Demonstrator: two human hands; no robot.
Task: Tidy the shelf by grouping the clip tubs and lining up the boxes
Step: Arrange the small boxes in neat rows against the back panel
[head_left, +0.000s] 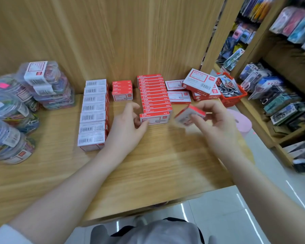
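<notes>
On the wooden shelf (148, 164), red-and-white staple boxes stand in rows: a long white-topped row (93, 111) at left, a short stack (122, 90) behind, and a tall red row (154, 95) in the middle. My left hand (127, 127) rests by the front box (155, 118) of that red row, thumb touching its left end. My right hand (213, 120) pinches a small tilted box (189, 115) just above the shelf. Clear tubs of coloured clips (48, 85) are piled at the far left, with more tubs (9, 138) nearer me.
Larger loose boxes (199, 82) lie askew at the back right over flat white ones (179, 96). A red basket (231, 95) of clips sits at the shelf's right end. A neighbouring rack (275, 95) of packaged goods stands to the right. A pink round thing (241, 120) lies below.
</notes>
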